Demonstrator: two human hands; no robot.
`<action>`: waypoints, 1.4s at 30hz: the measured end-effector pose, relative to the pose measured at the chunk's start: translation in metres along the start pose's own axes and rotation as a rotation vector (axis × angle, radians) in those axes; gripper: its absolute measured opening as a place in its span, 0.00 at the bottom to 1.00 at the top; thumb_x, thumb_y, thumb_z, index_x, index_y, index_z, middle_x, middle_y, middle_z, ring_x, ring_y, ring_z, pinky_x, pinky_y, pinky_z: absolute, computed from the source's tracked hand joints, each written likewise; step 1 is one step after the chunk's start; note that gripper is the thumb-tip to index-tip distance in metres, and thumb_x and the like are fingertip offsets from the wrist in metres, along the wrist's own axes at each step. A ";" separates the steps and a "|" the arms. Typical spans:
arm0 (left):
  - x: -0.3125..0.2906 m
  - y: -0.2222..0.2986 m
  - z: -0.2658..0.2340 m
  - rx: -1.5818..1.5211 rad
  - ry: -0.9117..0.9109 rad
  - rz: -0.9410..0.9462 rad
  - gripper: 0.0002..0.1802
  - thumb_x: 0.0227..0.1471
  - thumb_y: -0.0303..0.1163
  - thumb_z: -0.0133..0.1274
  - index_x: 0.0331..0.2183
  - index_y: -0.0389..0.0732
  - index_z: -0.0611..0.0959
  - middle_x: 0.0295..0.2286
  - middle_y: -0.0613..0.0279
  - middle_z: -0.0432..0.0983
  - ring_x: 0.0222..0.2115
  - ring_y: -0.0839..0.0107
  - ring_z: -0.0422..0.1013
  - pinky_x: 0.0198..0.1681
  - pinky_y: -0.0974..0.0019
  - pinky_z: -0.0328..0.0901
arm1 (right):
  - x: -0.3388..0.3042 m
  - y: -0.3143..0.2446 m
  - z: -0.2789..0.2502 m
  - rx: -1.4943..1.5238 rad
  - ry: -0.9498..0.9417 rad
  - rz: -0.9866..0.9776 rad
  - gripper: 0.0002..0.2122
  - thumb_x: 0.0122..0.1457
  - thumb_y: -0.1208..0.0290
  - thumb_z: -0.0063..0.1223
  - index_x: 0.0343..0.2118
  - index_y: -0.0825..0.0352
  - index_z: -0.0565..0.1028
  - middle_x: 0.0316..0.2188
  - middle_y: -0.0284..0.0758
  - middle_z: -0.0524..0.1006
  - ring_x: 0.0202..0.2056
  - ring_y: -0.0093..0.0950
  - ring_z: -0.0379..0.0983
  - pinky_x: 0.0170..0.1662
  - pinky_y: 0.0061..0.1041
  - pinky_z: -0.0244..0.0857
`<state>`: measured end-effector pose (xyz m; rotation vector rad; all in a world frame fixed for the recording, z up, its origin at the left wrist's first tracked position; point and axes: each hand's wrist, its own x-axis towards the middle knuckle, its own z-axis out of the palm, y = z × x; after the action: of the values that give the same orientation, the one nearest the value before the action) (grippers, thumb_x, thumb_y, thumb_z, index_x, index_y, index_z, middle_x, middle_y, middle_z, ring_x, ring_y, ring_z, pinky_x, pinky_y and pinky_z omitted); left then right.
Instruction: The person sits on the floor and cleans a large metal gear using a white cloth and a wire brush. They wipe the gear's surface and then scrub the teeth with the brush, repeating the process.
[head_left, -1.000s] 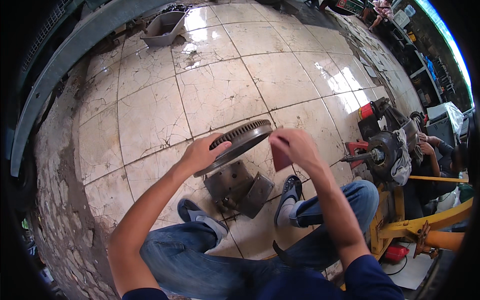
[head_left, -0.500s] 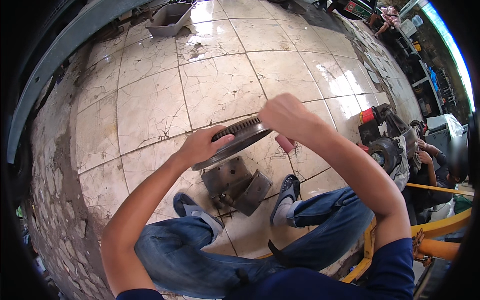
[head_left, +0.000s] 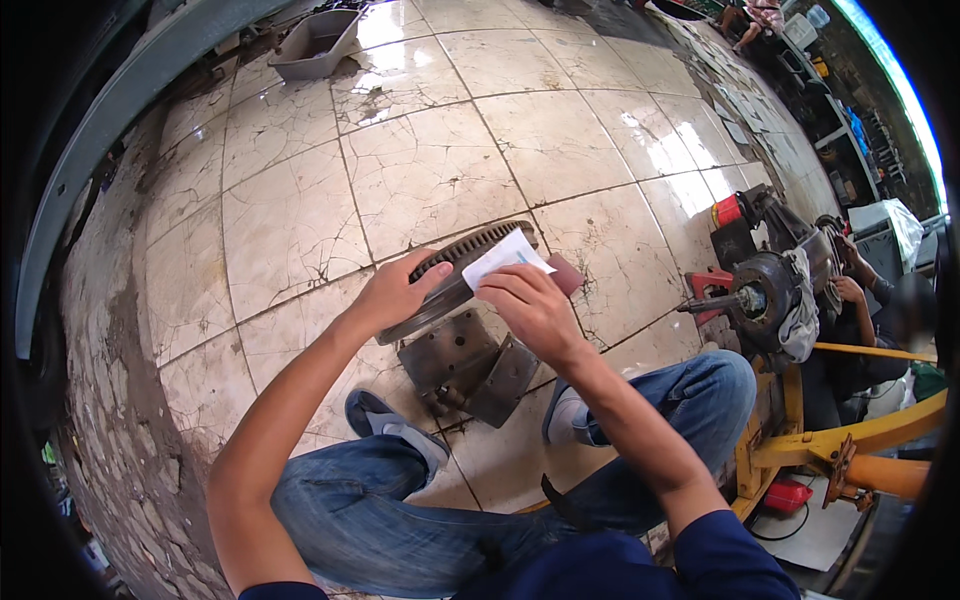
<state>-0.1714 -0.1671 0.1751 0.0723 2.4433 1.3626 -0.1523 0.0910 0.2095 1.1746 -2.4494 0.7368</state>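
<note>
My left hand (head_left: 393,292) is closed round the near-left rim of a toothed flywheel (head_left: 450,294), thumb over its edge. The dark metal disc is tilted, with its gear teeth along the far side. In my right hand (head_left: 537,312) is a white sheet (head_left: 507,259) with faint blue print, pinched by the fingers and lying over the flywheel's right part. It resembles the back of sandpaper, but its other face is hidden. A reddish-brown piece (head_left: 567,274) shows just beyond the right hand. Below the flywheel, dark metal blocks (head_left: 452,350) stand on the tiles between my feet.
A grey plastic tub (head_left: 315,50) is at the far left on the cracked tile floor (head_left: 430,160). To the right, a greasy axle-like assembly (head_left: 750,285) stands by a red stand (head_left: 708,290). A co-worker's hands (head_left: 850,280) are behind it. Yellow steel bars (head_left: 840,440) are at lower right.
My right hand has come down and nearer from the flywheel's far right edge, and the white sheet now shows in it. The left hand keeps its hold. The view has shifted slightly.
</note>
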 end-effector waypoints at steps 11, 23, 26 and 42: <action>0.014 0.011 0.006 -0.129 -0.083 0.114 0.24 0.66 0.47 0.53 0.54 0.39 0.80 0.43 0.51 0.82 0.44 0.66 0.77 0.52 0.63 0.68 | -0.027 0.002 0.022 -0.094 0.187 0.131 0.24 0.54 0.74 0.60 0.57 0.59 0.77 0.59 0.34 0.73 0.62 0.35 0.66 0.64 0.40 0.61; 0.006 0.013 0.011 -0.126 -0.042 0.144 0.26 0.66 0.51 0.52 0.54 0.40 0.80 0.42 0.51 0.83 0.43 0.65 0.77 0.50 0.62 0.68 | -0.014 0.008 0.008 -0.066 0.148 0.098 0.26 0.48 0.81 0.57 0.54 0.60 0.80 0.54 0.33 0.76 0.58 0.35 0.71 0.60 0.37 0.63; 0.009 0.013 0.008 -0.124 -0.059 0.121 0.26 0.66 0.51 0.51 0.53 0.39 0.80 0.41 0.51 0.82 0.42 0.65 0.77 0.49 0.63 0.68 | -0.018 0.016 0.008 -0.090 0.179 0.208 0.26 0.48 0.82 0.56 0.54 0.61 0.80 0.53 0.34 0.77 0.57 0.36 0.71 0.59 0.36 0.64; 0.000 0.018 0.025 -0.095 -0.030 0.266 0.23 0.67 0.45 0.51 0.50 0.34 0.81 0.40 0.44 0.82 0.42 0.54 0.79 0.47 0.60 0.70 | -0.026 -0.017 0.020 -0.096 0.135 0.182 0.25 0.50 0.74 0.58 0.55 0.59 0.78 0.55 0.32 0.74 0.60 0.34 0.68 0.63 0.38 0.61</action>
<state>-0.1654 -0.1373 0.1778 0.4046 2.4057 1.5726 -0.1242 0.0866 0.1857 0.8471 -2.4702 0.7145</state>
